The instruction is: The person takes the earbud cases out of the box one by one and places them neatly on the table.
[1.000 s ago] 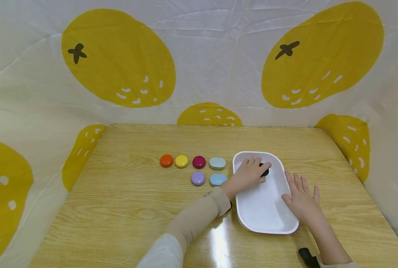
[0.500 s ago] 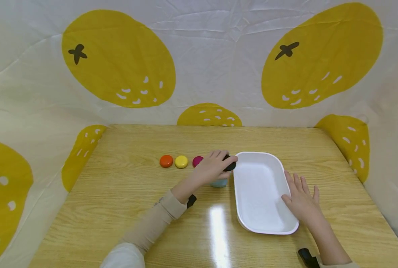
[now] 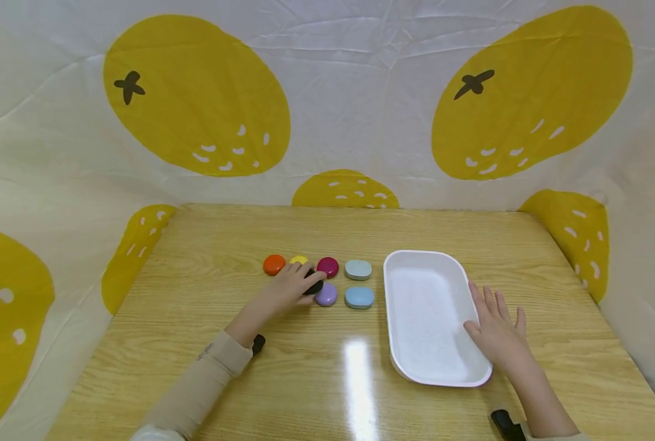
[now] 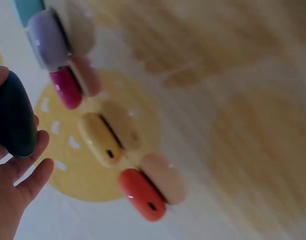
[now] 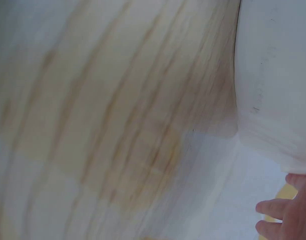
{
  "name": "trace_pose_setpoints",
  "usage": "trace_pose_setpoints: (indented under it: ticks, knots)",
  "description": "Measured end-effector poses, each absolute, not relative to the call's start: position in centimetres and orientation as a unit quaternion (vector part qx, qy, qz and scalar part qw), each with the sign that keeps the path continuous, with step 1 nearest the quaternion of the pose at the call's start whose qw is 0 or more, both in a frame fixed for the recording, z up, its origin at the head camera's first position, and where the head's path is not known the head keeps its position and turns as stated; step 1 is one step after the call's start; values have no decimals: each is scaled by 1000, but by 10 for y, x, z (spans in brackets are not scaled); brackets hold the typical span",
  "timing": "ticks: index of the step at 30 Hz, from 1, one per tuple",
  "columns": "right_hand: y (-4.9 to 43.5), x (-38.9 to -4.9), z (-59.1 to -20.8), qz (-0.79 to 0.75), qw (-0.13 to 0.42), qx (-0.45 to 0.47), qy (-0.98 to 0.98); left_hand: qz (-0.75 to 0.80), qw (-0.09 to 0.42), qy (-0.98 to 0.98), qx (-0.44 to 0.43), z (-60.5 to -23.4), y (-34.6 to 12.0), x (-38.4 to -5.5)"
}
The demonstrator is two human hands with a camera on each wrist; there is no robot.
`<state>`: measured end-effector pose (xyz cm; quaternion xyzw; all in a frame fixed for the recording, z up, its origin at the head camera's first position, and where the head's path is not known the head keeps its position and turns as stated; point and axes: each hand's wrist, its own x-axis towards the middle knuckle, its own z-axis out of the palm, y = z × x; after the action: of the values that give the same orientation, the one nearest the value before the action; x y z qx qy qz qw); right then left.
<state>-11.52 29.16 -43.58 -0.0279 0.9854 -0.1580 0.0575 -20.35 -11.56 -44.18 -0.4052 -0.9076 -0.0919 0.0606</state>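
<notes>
My left hand (image 3: 284,289) pinches a glossy black rounded disc (image 4: 13,115) between thumb and fingers. In the left wrist view the disc is held off the table, beside the row. Close by in the head view are a lilac disc (image 3: 326,294), a magenta disc (image 3: 328,267) and a yellow disc (image 3: 299,260), partly hidden by the hand. An orange disc (image 3: 274,264) sits to their left. Two oval pieces, pale grey-green (image 3: 358,269) and light blue (image 3: 359,297), lie to the right. My right hand (image 3: 497,334) rests with fingers spread against the right side of a white tray (image 3: 391,318).
The wooden table (image 3: 206,245) carries the discs left of the tray. A pale cloth (image 3: 360,110) with yellow fruit shapes hangs behind and at the sides. A black strap piece (image 3: 507,424) shows at the right wrist.
My left hand has lifted the black disc out of the white tray and carried it left, past the oval pieces, to the lilac and yellow discs. The right hand stays put.
</notes>
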Motion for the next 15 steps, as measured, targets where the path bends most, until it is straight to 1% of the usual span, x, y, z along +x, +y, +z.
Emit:
trace_pose_setpoints:
  ticks: [11, 15]
  knots:
    - [291, -116, -437, -160, 59, -28, 985, -67, -20, -926, -371, -453, -133, -196]
    - [291, -116, -436, -160, 55, -28, 985, -73, -32, -928, -363, -454, -135, -196]
